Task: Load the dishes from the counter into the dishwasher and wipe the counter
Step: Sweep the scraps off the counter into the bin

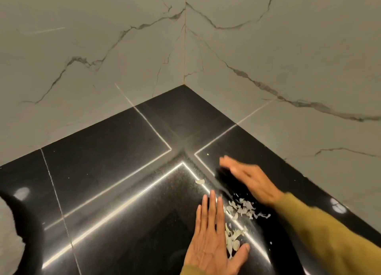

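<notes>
Both hands flat, holding nothing: L hand (pixel 214 243) walls scraps (pixel 239 219); R hand (pixel 247 178) should sweep low, slow across counter (pixel 115 171).

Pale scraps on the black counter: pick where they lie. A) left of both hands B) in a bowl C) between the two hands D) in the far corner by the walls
C: the pale scraps lie loose on the counter between the left hand and the right hand.

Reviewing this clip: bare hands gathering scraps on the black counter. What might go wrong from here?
1. The right hand is motion-blurred; a fast sweep may scatter the pale flakes past the flat left hand.
2. One stray flake lies apart and may be missed.
</notes>
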A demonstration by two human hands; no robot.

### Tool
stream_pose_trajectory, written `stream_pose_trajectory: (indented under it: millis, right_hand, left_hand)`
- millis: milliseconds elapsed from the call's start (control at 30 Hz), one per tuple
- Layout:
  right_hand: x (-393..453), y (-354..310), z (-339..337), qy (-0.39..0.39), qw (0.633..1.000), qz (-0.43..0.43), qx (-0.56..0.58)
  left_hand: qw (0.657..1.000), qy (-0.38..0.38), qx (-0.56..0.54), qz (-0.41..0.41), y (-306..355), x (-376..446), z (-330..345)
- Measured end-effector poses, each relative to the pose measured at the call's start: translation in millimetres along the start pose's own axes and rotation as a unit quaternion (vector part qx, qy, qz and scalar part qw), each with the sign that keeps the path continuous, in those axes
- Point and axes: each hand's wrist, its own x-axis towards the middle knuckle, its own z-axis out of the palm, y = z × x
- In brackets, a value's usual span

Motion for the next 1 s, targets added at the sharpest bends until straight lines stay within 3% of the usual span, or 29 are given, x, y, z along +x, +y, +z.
stream_pose_trajectory:
  millis: [67, 200, 267, 333, 467, 567, 667, 767, 833, 1000]
  right_hand:
    - [46, 3, 3, 0.030, 0.998, -0.011, -0.052]
    - [90, 11, 31, -0.004, 0.976, -0.041, -0.213]
    - [64, 13, 39, -0.048, 0.962, -0.085, -0.256]
    - [19, 12, 38, -0.082, 0.960, -0.106, -0.244]
    - [-84, 1, 41, -0.120, 0.971, -0.076, -0.191]
    - [-119, 11, 20, 0.015, 0.992, 0.018, -0.121]
    - [-97, 39, -8, 0.166, 0.977, 0.102, -0.087]
    - [-66, 63, -3, 0.154, 0.947, 0.151, -0.236]
    - [-59, 57, 19, 0.129, 0.942, 0.126, -0.283]
    - [-80, 25, 72, 0.090, 0.961, 0.038, -0.257]
  left_hand:
    - [1.000, 0.010, 0.004, 0.002, 0, -2, 1]
    - [0.999, -0.010, -0.020, -0.030, 0, 0, -4]
    - [0.991, 0.006, -0.100, -0.090, -1, -1, -12]
    - [0.962, 0.048, -0.229, -0.143, -5, 0, -20]
    - [0.933, 0.059, -0.331, -0.131, -35, 25, -32]
    - [0.964, 0.007, -0.261, -0.057, -65, 77, -35]
    - [0.985, -0.081, -0.152, 0.009, -82, 121, -26]
    - [0.990, -0.121, -0.002, 0.071, -78, 128, -11]
    - [0.987, -0.132, -0.018, 0.089, -73, 119, -11]
    - [0.975, -0.155, -0.038, 0.156, -54, 71, -20]
